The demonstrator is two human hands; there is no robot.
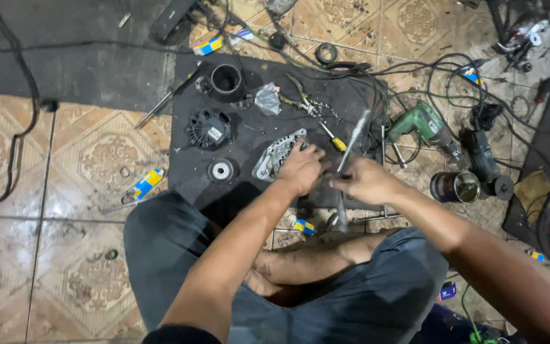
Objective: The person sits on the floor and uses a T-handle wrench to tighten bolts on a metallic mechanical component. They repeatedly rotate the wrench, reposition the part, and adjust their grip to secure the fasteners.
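**Alternator in pieces, one housing half in hand**

Our right hand [365,181] is clenched around a long, slim, silvery metal rod [352,143] that slants up and away from us; it is motion-blurred, so we cannot tell what kind of tool it is. Our left hand [300,169] rests, fingers curled, on the silver cast-aluminium housing half [274,155], holding it down on the black rubber mat [249,137] spread over the tiled floor; whether the fingers actually close round it we cannot tell.

Going by what lies around it, we judge the stripping-down well advanced. A black ribbed end cover [208,129] lies apart to the left, a small round steel pulley [221,170] sits just below it, and a dark cylindrical sleeve [226,81] stands further back. A yellow-handled screwdriver [332,137] lies just beside the housing. Off the mat, a green power drill [423,124] and an open tin can [456,186] sit to the right. Nothing looks reassembled; the housing half seems the piece left to work on.
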